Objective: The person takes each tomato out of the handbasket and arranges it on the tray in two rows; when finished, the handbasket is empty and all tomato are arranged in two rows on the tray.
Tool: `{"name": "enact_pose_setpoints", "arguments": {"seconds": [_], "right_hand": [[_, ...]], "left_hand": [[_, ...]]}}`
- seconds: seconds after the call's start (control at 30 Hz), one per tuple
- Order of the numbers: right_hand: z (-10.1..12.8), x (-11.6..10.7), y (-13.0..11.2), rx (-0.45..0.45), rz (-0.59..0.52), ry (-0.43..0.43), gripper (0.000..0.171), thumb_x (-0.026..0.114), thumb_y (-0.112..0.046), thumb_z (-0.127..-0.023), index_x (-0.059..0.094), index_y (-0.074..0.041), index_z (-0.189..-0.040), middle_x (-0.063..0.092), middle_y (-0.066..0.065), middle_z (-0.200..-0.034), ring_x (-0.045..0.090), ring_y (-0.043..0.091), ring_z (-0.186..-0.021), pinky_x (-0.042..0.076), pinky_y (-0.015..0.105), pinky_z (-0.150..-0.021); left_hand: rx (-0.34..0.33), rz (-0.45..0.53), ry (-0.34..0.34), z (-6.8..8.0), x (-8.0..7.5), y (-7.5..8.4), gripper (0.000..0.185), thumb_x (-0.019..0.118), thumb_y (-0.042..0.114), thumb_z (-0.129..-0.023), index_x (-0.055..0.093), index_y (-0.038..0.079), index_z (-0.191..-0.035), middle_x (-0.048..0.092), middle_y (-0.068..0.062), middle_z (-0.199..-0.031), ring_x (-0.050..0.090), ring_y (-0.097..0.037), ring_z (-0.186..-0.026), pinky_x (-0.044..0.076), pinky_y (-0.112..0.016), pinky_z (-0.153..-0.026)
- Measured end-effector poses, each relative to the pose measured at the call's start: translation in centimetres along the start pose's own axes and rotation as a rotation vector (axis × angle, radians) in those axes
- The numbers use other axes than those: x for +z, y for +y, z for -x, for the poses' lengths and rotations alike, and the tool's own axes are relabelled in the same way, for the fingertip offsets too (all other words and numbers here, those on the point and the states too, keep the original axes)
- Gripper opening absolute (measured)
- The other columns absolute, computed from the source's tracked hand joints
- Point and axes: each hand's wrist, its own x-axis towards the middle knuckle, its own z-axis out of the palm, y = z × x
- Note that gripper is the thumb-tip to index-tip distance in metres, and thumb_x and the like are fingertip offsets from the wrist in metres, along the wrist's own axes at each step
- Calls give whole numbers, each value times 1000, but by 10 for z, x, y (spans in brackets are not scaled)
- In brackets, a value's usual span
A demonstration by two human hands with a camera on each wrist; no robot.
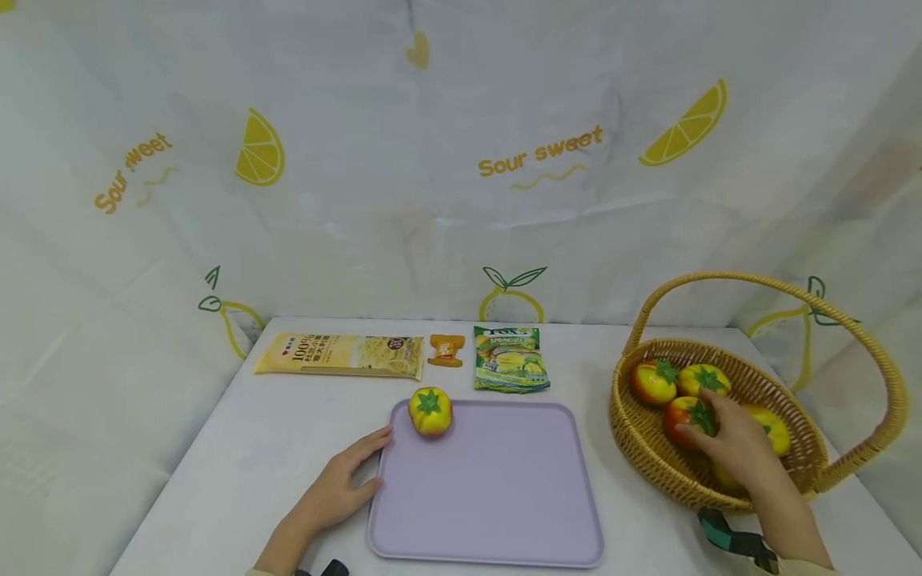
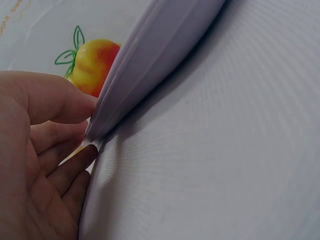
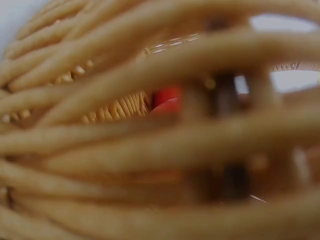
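Two hands are shown at work on a white cloth-covered table [image 1: 252,448]. Largest to smallest: the rectangular lilac plastic tray [image 1: 497,496] is steadied at its near-left edge by the left hand [image 1: 338,488], whose fingers [image 2: 60,102] are laid relaxed and nearly straight along the rim, the thumb against the edge; nothing is gripped. The round woven wicker basket with a hoop handle [image 1: 850,448] is entered from its near side by the right hand [image 1: 735,448]. Beneath the right fingertips a red-and-yellow toy tomato with a green calyx [image 1: 687,420] is touched; the fingers are curved over it, but whether a grip has closed cannot be told from the head view, and the right wrist view is filled by blurred wicker strands [image 3: 150,150] with only a red patch between them. Beyond the fingertips two more tomatoes [image 1: 680,380] lie side by side, and a yellower one [image 1: 774,428] lies just to their right. One yellow tomato [image 1: 430,411] rests on the tray's far-left corner, just beyond the left fingertips.

For a clean lift, the red tomato is best enclosed from above by thumb and fingers on opposite flanks and raised clear of the handle, while the tray is held still.

Against the backdrop lie a yellow noodle packet [image 1: 338,354], a small orange clip [image 1: 446,350] and a green snack pouch [image 1: 510,359].
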Motion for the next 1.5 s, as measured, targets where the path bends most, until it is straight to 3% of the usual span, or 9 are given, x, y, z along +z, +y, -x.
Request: {"name": "enact_pose_setpoints", "arguments": {"seconds": [0.23, 0.63, 0.93, 1.2, 1.5], "right_hand": [[0, 1, 0, 12, 25, -18, 92, 65, -45, -86, 26, 21, -136, 28, 48, -131, 31, 63, -117, 32, 73, -93], [2, 1, -3, 30, 67, 0, 95, 66, -51, -83, 30, 20, -135, 28, 50, -129, 33, 64, -113, 34, 74, -89], [6, 2, -6, 21, 32, 100, 92, 67, -48, -83, 29, 17, -137, 29, 46, -131, 31, 62, -115, 31, 74, -90], [10, 4, -9, -44, -3, 263, 84, 70, -40, -84, 34, 16, -135, 37, 44, -129, 32, 61, -114, 25, 72, -96], [14, 2, -23, -47, -57, 299, 84, 71, -39, -83, 33, 10, -139, 31, 43, -132, 34, 60, -112, 34, 73, -82]], "left_hand": [[-6, 15, -11, 0, -1, 0, 55, 66, 16, -83, 52, 9, -135, 47, -4, -145, 43, -28, -133, 35, -38, -111], [9, 17, -5, 0, -1, 0, 54, 66, 16, -84, 52, 9, -135, 47, -5, -144, 43, -29, -133, 35, -35, -112], [1, 15, -5, 0, -1, 1, 53, 65, 17, -84, 52, 10, -135, 47, -5, -144, 43, -29, -133, 36, -36, -111], [2, 18, -6, 1, -1, 0, 55, 67, 16, -82, 52, 10, -135, 47, -4, -145, 43, -27, -133, 30, -22, -113], [-29, 20, -27, 0, -2, 2, 55, 66, 19, -84, 52, 12, -136, 46, -1, -146, 42, -26, -134, 35, -39, -111]]}}
